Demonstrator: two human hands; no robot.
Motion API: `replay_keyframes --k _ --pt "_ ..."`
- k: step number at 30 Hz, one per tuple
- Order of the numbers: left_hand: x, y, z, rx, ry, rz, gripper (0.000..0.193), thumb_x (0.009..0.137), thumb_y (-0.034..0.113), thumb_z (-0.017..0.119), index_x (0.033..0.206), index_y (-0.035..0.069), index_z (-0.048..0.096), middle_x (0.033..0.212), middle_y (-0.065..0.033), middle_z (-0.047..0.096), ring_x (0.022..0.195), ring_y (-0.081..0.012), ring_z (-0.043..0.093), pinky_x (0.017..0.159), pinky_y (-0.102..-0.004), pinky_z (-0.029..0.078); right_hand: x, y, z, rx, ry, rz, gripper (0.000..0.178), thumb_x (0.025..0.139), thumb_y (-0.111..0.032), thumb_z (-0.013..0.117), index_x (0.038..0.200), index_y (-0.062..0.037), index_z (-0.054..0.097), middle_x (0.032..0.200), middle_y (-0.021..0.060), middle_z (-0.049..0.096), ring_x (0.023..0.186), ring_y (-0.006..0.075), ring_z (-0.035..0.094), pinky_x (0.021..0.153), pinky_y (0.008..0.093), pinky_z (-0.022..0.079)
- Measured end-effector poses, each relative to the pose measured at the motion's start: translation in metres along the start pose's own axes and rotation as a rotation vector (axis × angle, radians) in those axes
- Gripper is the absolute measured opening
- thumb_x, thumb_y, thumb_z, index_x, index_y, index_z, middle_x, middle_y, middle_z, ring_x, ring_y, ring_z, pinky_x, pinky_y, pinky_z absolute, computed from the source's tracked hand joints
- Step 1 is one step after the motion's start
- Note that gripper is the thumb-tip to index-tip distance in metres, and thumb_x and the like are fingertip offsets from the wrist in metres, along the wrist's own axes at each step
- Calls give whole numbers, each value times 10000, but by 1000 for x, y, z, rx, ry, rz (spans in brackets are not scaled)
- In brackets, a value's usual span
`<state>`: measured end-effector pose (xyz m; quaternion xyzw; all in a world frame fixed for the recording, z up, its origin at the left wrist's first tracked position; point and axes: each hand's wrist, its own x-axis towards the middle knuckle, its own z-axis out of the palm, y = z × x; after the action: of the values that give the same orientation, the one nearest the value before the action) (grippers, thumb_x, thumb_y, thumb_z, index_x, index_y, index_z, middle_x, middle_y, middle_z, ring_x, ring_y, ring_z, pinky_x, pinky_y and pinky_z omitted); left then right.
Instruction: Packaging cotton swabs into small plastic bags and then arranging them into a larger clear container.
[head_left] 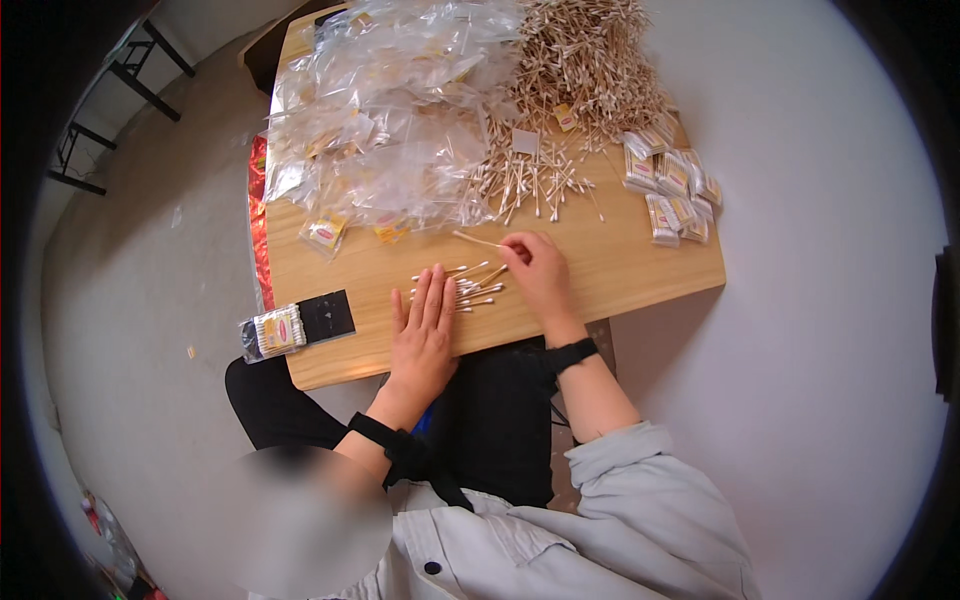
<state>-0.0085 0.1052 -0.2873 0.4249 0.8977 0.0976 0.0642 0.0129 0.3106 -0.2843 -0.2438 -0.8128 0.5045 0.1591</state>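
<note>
My left hand [425, 330] lies flat on the wooden table, fingers stretched out over a small group of cotton swabs [478, 290]. The swabs' white tips and thin sticks show on both sides of the fingers. To the right and a little farther off, my right hand [538, 270] pinches a single cotton swab [476, 239] between thumb and fingertips, its stick pointing left just above the table. Beyond that hand, a loose spread of cotton swabs [540, 190] runs out from a big heap.
The large swab heap [590, 60] covers the table's far right. Clear plastic bags [400, 120] pile up at the far left. Packed swab bags [675, 185] lie near the right edge. Another swab pack [279, 331] rests on a black pad [328, 316] at the near-left corner.
</note>
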Motion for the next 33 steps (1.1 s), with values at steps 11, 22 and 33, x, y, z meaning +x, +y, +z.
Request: replay_keyframes --k 11,22,33 --pt "4 2 -3 29 28 -33 1177 554 232 855 1532 63 222 1609 -154 170 1500 -296 153 1189 -541 81 -10 5 -13 -185 -194 -298 97 807 -56 683 904 -53 680 974 75 574 904 255 590 761 361 510" --pt "0 13 13 44 116 -50 693 854 93 512 1513 68 298 1606 -132 214 1494 -263 195 1194 -504 108 0 0 8 -200 -63 -150 77 817 -118 677 873 -66 687 887 86 600 791 276 609 730 383 513" --pt "1 9 13 72 101 -61 707 836 71 541 1502 55 307 1597 -187 205 1492 -318 189 1182 -539 90 15 1 18 -202 249 -39 243 855 -265 701 979 -74 615 1004 143 574 793 300 615 724 407 524"
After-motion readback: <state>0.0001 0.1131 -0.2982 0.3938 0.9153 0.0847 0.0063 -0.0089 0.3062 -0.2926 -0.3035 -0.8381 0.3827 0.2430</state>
